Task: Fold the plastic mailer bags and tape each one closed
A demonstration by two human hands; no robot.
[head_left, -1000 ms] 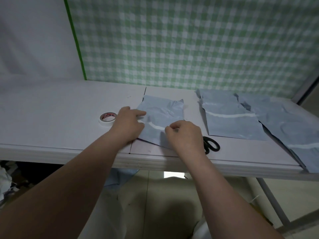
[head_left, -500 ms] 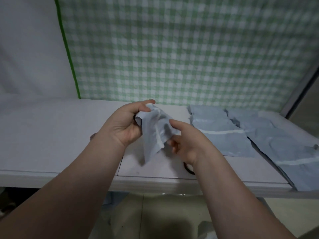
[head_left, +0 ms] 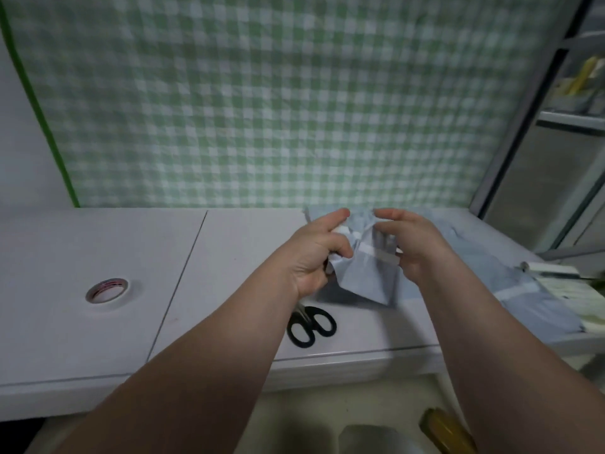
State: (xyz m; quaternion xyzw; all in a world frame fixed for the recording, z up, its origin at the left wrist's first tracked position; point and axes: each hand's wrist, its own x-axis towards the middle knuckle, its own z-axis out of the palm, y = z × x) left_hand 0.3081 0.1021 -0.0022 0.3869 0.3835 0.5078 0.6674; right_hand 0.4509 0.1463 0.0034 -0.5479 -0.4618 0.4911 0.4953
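The left forearm hides the blades of the scissors.

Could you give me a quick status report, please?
Left hand and right hand gripping mailer above table. Tape, scissors lie untouched. Nothing in the way.

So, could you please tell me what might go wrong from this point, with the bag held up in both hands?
1. The mailer bag is bunched in the air between the left hand and right hand, so its fold may come out crooked.
2. The tape roll lies off to the left on the table; reaching for it frees one hand, and the fold could spring open.
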